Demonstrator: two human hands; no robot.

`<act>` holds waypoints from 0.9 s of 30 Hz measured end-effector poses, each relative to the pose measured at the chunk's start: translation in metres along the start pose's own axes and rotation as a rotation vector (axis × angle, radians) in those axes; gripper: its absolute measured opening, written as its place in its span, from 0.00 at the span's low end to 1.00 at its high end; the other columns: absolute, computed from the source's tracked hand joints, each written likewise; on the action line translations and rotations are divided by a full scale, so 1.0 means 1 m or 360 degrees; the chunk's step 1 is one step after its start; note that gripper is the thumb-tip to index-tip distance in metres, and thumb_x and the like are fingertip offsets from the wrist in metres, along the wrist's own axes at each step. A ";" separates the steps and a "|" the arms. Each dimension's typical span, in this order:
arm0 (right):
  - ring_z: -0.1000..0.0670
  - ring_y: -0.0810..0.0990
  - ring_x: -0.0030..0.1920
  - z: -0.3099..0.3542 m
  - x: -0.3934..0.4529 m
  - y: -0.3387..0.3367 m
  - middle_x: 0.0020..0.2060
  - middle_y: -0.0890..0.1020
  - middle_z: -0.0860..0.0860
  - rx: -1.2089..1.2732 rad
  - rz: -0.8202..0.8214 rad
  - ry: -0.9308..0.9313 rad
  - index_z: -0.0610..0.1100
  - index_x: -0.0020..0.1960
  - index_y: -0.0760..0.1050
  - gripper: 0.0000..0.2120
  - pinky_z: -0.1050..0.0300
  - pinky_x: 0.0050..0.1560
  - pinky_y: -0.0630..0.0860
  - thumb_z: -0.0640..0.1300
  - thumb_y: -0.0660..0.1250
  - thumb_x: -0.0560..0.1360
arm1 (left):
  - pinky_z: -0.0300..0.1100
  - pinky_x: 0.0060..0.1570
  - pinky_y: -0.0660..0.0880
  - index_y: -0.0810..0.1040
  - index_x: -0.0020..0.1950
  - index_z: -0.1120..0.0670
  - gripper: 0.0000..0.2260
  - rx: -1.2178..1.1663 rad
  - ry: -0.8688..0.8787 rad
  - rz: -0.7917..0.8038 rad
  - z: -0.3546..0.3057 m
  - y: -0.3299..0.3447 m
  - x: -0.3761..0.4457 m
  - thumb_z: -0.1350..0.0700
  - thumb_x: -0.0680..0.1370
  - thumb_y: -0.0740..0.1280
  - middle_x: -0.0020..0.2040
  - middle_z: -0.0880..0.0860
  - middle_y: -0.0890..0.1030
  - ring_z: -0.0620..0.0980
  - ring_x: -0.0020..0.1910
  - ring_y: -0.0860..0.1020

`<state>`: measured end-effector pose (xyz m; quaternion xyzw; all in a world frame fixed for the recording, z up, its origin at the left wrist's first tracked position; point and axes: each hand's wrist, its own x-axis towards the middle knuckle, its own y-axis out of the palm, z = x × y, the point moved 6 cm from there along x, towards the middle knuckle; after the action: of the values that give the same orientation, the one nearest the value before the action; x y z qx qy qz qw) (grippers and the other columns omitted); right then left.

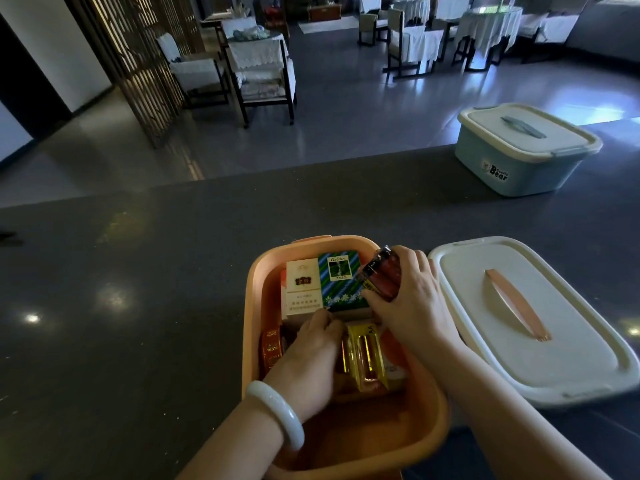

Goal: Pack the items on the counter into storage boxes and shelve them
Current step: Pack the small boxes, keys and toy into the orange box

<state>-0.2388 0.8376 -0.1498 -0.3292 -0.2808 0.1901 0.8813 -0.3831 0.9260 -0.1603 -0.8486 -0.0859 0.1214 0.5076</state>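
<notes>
Orange box (254,306), green-and-blue striped pack (341,282), cream lid (519,358), pale-blue box (519,174)

Both forearms reach forward and inward, bare; the left hand (308,355) lies palm down, fingers curled at the tips, a pale bangle (277,412) on its wrist; the right hand (405,299) has its grip curled round a pack of batteries (379,273).

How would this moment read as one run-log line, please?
right hand grips battery pack | left hand inside orange box | lid off
</notes>
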 end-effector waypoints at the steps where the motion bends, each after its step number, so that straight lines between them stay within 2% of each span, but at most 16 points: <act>1: 0.54 0.66 0.58 0.000 0.000 0.000 0.56 0.69 0.56 0.0004 0.0002 0.0003 0.53 0.64 0.63 0.31 0.59 0.54 0.68 0.54 0.74 0.67 | 0.35 0.65 0.62 0.68 0.70 0.47 0.23 -0.0007 -0.0006 0.0002 0.001 0.000 0.000 0.58 0.77 0.69 0.67 0.44 0.62 0.45 0.68 0.64; 4: 0.54 0.66 0.59 -0.001 0.000 0.000 0.57 0.70 0.56 0.0005 0.0003 0.0011 0.53 0.65 0.64 0.31 0.58 0.55 0.69 0.54 0.74 0.67 | 0.36 0.66 0.61 0.68 0.70 0.46 0.23 0.0009 -0.0016 -0.0022 0.002 0.000 -0.001 0.59 0.77 0.67 0.67 0.44 0.60 0.47 0.69 0.64; 7: 0.53 0.66 0.60 -0.001 0.000 0.000 0.58 0.71 0.55 0.0008 0.0002 0.0022 0.52 0.66 0.64 0.32 0.56 0.56 0.71 0.54 0.74 0.68 | 0.40 0.69 0.64 0.68 0.71 0.46 0.23 0.0075 0.0021 -0.0069 -0.002 0.003 0.001 0.60 0.78 0.67 0.67 0.46 0.61 0.47 0.68 0.66; 12: 0.54 0.66 0.59 -0.002 0.000 0.000 0.58 0.71 0.54 -0.0014 -0.0011 0.0011 0.52 0.66 0.64 0.32 0.57 0.56 0.69 0.54 0.74 0.67 | 0.39 0.63 0.66 0.68 0.70 0.49 0.21 0.0096 0.0055 -0.0143 -0.010 0.003 0.009 0.60 0.78 0.67 0.65 0.48 0.65 0.48 0.65 0.68; 17: 0.58 0.62 0.56 -0.002 0.000 0.000 0.57 0.71 0.55 -0.0024 -0.0031 0.0009 0.52 0.66 0.64 0.32 0.60 0.54 0.66 0.53 0.75 0.67 | 0.42 0.63 0.69 0.70 0.68 0.51 0.17 0.0024 0.0096 -0.0171 -0.017 0.006 0.013 0.57 0.79 0.65 0.62 0.49 0.68 0.47 0.63 0.69; 23: 0.58 0.62 0.55 -0.001 0.000 -0.001 0.57 0.71 0.54 -0.0045 -0.0030 -0.0004 0.52 0.66 0.65 0.31 0.60 0.54 0.65 0.53 0.75 0.67 | 0.37 0.63 0.68 0.71 0.67 0.50 0.19 -0.0068 0.0104 -0.0217 -0.011 0.006 0.012 0.55 0.77 0.69 0.62 0.47 0.68 0.45 0.63 0.69; 27: 0.57 0.63 0.56 -0.001 0.000 -0.002 0.56 0.71 0.55 -0.0053 -0.0029 0.0004 0.51 0.65 0.65 0.31 0.59 0.54 0.65 0.53 0.74 0.67 | 0.37 0.64 0.63 0.64 0.72 0.44 0.27 -0.0059 0.0039 -0.0249 -0.012 0.005 0.012 0.55 0.76 0.70 0.66 0.46 0.66 0.45 0.67 0.66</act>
<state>-0.2380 0.8364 -0.1490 -0.3415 -0.2859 0.1770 0.8777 -0.3684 0.9170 -0.1604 -0.8501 -0.1478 0.0693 0.5007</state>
